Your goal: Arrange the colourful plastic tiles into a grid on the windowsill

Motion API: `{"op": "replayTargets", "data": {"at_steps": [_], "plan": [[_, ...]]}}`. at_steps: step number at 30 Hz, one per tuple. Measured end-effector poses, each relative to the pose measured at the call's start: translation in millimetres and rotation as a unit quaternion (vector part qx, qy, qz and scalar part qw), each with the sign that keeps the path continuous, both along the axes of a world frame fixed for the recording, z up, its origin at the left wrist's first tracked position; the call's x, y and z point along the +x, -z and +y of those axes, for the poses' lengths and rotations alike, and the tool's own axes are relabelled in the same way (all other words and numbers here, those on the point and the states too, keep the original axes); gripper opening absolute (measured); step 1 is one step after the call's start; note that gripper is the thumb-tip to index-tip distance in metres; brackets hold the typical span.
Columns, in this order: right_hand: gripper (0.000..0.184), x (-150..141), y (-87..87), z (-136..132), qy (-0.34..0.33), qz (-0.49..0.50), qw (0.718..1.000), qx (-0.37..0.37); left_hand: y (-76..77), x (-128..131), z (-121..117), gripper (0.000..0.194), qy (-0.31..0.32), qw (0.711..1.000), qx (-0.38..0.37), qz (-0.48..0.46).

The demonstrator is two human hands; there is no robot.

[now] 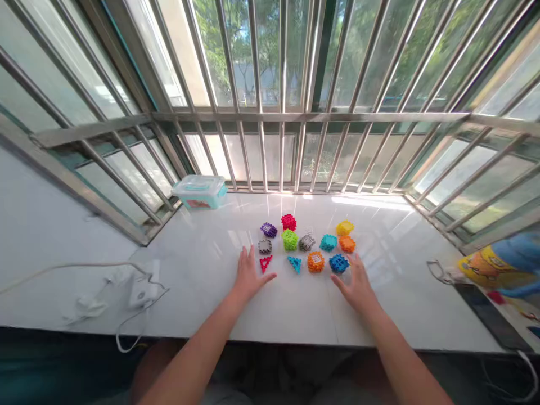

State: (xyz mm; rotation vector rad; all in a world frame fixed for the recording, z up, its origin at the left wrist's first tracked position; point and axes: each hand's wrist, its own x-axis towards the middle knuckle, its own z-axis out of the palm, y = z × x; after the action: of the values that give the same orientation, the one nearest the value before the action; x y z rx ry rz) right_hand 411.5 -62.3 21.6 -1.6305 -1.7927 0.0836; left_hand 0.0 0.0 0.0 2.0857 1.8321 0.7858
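Several colourful plastic building pieces are grouped on the white ledge. My left hand (250, 277) rests open at the left of the group, thumb spread, beside a red triangular frame (265, 263) and a grey square piece (265, 246). At the right, my right hand (358, 286) is also open. Its fingers are around the near side of a blue block (338, 263); contact is unclear. Between the hands lie a blue triangular frame (294, 264) and an orange block (315, 261). Behind them are lime green (289, 239), grey (306, 242) and turquoise (328, 242) blocks.
Farther back are purple (269, 229), red (289, 221), yellow (345, 228) and orange (347, 243) pieces. A lidded turquoise box (200, 192) stands by the barred window. White cables and an adapter (143, 292) lie left; a phone (489, 315) and yellow-blue bag (498, 264) lie right.
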Motion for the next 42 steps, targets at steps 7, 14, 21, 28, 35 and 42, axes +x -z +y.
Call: {"op": "replayTargets", "data": {"at_steps": [7, 14, 21, 28, 35, 42], "plan": [[0.085, -90.1, -9.8, 59.2, 0.008, -0.009, 1.0, -0.016, -26.3, 48.6, 77.4, 0.107, -0.064, 0.991, -0.037, -0.111], [0.073, -152.8, -12.2, 85.1, -0.045, -0.068, 0.995, -0.053, -33.0, 94.5, 72.7, 0.084, 0.072, 0.967, -0.048, -0.238], [0.065, -51.4, -32.4, 124.3, 0.107, -0.052, 0.993, 0.0, -38.1, 95.2, 38.7, 0.088, 0.078, 0.981, 0.019, -0.174], [0.07, 35.1, -42.3, 181.5, 0.113, 0.045, 0.988, -0.097, -34.7, 116.2, 25.5, 0.109, 0.133, 0.988, 0.054, -0.059], [0.061, -21.5, -22.7, 182.1, -0.026, 0.039, 0.993, -0.106, -34.5, 107.8, 60.1, 0.1, 0.063, 0.985, 0.032, -0.158], [0.065, -84.8, -30.6, 166.7, -0.091, -0.004, 0.988, -0.124, -51.8, 95.9, 121.6, 0.09, -0.058, 0.958, -0.041, -0.278]]}}
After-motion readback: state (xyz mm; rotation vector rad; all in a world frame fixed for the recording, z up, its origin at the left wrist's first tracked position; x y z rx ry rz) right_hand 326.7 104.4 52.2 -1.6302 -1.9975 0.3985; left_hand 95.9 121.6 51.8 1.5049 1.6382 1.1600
